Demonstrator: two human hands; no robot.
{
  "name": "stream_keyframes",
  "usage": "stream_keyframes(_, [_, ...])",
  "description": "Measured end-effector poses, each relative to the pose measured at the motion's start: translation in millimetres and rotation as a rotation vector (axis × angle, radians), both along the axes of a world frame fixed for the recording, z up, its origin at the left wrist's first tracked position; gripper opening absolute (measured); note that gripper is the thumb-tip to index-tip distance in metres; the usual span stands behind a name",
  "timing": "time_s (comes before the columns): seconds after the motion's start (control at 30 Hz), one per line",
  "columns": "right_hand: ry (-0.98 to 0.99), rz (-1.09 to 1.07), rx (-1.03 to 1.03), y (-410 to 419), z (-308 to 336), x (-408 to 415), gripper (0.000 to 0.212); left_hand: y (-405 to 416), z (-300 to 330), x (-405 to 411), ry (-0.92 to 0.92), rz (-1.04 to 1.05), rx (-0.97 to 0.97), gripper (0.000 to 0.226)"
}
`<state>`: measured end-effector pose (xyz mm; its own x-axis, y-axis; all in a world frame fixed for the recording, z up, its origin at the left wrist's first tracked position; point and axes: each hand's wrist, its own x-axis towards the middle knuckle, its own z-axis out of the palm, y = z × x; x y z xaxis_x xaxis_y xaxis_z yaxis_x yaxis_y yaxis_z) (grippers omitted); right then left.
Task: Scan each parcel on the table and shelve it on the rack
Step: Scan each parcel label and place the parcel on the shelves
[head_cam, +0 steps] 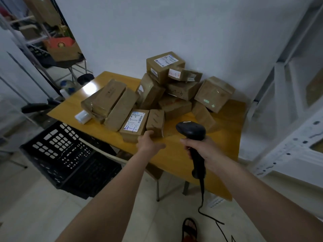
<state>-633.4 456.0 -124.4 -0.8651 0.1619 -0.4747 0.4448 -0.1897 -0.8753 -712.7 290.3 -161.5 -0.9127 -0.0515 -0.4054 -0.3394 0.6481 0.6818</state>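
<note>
White wall fills the upper middle of the frame, and below it a yellow wooden counter (176, 156) carries a heap of brown taped parcels (176, 88). A white metal rack (288, 109) stands along the right edge. At lower left, a black perforated crate (70, 154) sits on the pale floor beside the counter.

Both bare forearms reach up from the bottom of the frame toward the counter's near edge. The left hand (148, 143) is stretched forward at centre, palm down, its fingers (148, 133) lightly curved and touching the near corner of a small parcel (155, 122) at the front of the heap; whether they actually grip it cannot be told. Just left of that one lies a labelled parcel (134, 124) with blue handwriting on its white sticker.

The right hand (201, 149), just right of centre, is wrapped round the handle of a black scanner (192, 135), held upright with its head pointing toward the heap. Its cord (202, 198) hangs down to the floor near a sandalled foot (189, 227). Green light marks show on a tilted parcel (214, 94) at the right of the heap.

A small white box (83, 117) rests at the counter's left edge.
</note>
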Motion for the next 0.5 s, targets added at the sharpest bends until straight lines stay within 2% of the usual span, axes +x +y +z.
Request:
stream_keyframes(0.17, [-0.039,0.056,0.022,9,-6,-41,0.015,12,-22,-51,-0.042,0.024,-0.130,0.081])
stream_keyframes(0.5, [-0.101,0.024,0.025,6,-12,-92,0.014,25,-61,-121,-0.066,-0.052,-0.290,0.098])
